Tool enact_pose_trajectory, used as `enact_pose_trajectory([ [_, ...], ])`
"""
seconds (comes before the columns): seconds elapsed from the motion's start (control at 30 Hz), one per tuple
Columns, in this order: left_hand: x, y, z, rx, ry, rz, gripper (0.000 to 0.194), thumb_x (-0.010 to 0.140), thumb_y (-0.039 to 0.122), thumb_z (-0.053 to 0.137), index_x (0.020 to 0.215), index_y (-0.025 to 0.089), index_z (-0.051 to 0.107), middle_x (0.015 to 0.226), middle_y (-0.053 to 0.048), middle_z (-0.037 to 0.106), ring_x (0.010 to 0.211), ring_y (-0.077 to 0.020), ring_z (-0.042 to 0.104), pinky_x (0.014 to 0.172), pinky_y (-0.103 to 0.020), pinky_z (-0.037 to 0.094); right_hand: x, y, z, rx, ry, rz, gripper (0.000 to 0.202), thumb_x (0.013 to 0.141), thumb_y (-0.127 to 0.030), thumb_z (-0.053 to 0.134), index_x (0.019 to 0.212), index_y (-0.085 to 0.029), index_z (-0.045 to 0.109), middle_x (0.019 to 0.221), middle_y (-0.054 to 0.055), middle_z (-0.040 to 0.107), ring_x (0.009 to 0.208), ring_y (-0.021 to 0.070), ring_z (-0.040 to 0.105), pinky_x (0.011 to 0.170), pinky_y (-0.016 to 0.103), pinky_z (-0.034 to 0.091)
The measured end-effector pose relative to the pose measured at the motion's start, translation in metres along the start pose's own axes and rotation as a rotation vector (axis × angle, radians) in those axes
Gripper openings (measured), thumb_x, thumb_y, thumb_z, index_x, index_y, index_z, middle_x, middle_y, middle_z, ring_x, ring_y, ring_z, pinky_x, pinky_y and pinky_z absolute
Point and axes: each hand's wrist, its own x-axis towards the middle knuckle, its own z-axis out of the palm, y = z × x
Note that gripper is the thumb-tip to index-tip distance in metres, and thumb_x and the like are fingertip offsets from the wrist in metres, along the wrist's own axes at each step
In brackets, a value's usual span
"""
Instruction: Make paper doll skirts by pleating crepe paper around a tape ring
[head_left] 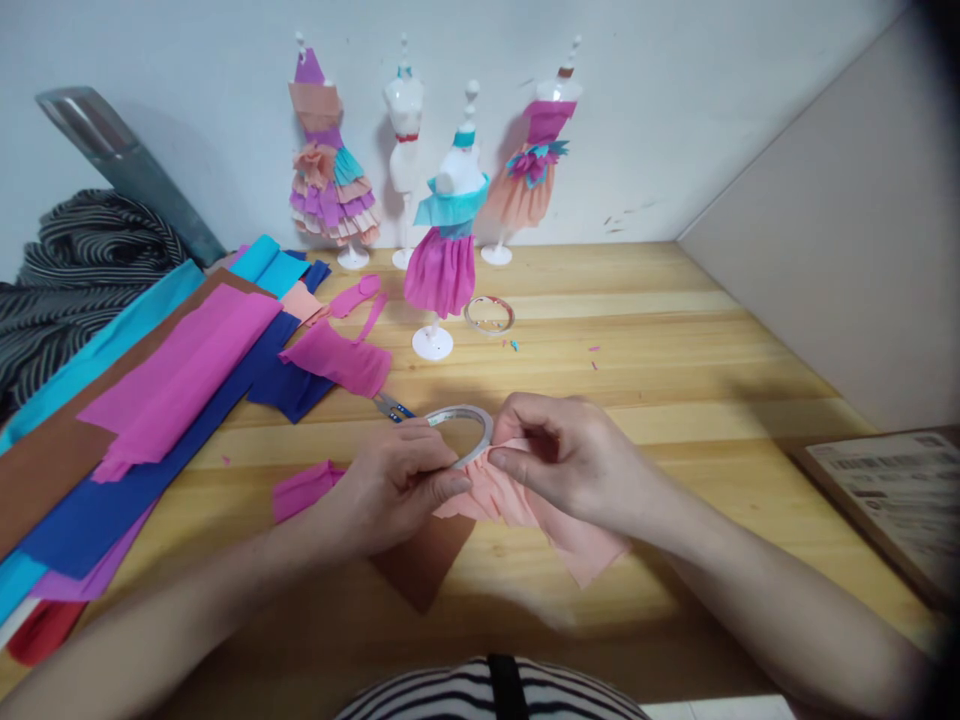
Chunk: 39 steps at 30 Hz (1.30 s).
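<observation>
A strip of peach crepe paper (pixel 504 492), gathered into pleats along its upper edge, hangs between my hands. My left hand (pixel 401 482) is closed around the near side of a white tape roll (pixel 486 422) and the paper's left end. With thumb and fingers together, my right hand (pixel 559 455) pinches the pleated edge just right of the roll. The paper's loose right end droops below my right hand. Beneath my left hand lies a brown paper piece (pixel 426 565), partly covered. Small blue scissors (pixel 393 408) rest just beyond the roll.
Miniature dress forms in paper outfits stand at the back, the nearest in a magenta skirt (pixel 441 272). Another tape roll (pixel 490 315) lies beside it. Coloured paper sheets (pixel 187 370) and striped cloth (pixel 97 240) fill the left. A cardboard box (pixel 892 500) sits at right.
</observation>
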Motion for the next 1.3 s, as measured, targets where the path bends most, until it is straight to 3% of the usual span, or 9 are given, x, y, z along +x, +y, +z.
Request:
enact_pose_trajectory([
  [0.17,0.0,-0.002,0.002,0.052,0.007,0.023,0.046,0.097,0.036,0.045,0.055,0.016,0.042,0.054,0.003,0.041,0.058,-0.0108,0.042,0.057,-0.024,0.032,0.002,0.001,0.001,0.076,-0.008,0.049,0.013,0.077,-0.018,0.058,0.066,-0.018,0.051,0.055,-0.005,0.046,0.051,0.0089,0.04,0.047,0.021,0.031],
  [0.4,-0.001,-0.003,0.003,0.183,0.053,0.187,0.039,0.096,0.024,0.046,0.058,0.017,0.044,0.055,0.002,0.044,0.058,-0.0116,0.04,0.059,-0.025,0.033,0.012,0.01,0.003,0.264,-0.051,0.143,0.026,0.07,-0.028,0.064,0.06,-0.019,0.041,0.056,-0.006,0.038,0.053,0.0081,0.034,0.048,0.021,0.03],
  [0.63,0.0,-0.005,0.001,0.234,-0.02,0.292,0.037,0.097,0.025,0.042,0.061,0.017,0.042,0.058,0.0,0.046,0.06,-0.0132,0.04,0.061,-0.027,0.034,0.019,0.02,0.01,0.376,-0.106,0.175,0.033,0.063,-0.03,0.067,0.055,-0.02,0.037,0.052,-0.008,0.035,0.051,0.0071,0.031,0.048,0.021,0.027],
  [0.73,0.001,-0.008,-0.001,0.211,-0.034,0.216,0.038,0.097,0.026,0.043,0.06,0.017,0.043,0.058,0.001,0.046,0.061,-0.0128,0.041,0.062,-0.027,0.034,0.02,0.021,0.012,0.383,-0.099,0.145,0.032,0.066,-0.033,0.066,0.057,-0.02,0.038,0.054,-0.007,0.036,0.052,0.0074,0.032,0.049,0.021,0.028],
  [0.93,0.002,-0.012,-0.002,0.078,0.063,-0.013,0.038,0.094,0.029,0.051,0.059,0.014,0.052,0.06,0.001,0.046,0.062,-0.0113,0.046,0.061,-0.024,0.034,0.012,0.013,0.012,0.157,0.053,0.05,0.022,0.076,-0.029,0.059,0.062,-0.019,0.045,0.056,-0.005,0.042,0.053,0.009,0.038,0.05,0.022,0.032],
  [1.1,0.0,-0.012,-0.002,0.07,0.086,-0.041,0.039,0.093,0.029,0.052,0.057,0.014,0.051,0.059,0.002,0.046,0.061,-0.0108,0.046,0.06,-0.023,0.034,0.006,0.01,0.014,0.053,0.113,-0.005,0.015,0.08,-0.023,0.056,0.066,-0.017,0.053,0.057,-0.002,0.052,0.052,0.01,0.045,0.05,0.022,0.036],
  [1.3,0.001,-0.008,-0.002,0.072,0.069,-0.049,0.038,0.093,0.028,0.052,0.058,0.014,0.051,0.059,0.002,0.045,0.062,-0.0112,0.046,0.061,-0.024,0.035,0.004,0.005,0.017,0.069,0.135,-0.109,0.014,0.081,-0.017,0.055,0.067,-0.016,0.056,0.055,-0.003,0.053,0.049,0.0082,0.045,0.047,0.019,0.036],
])
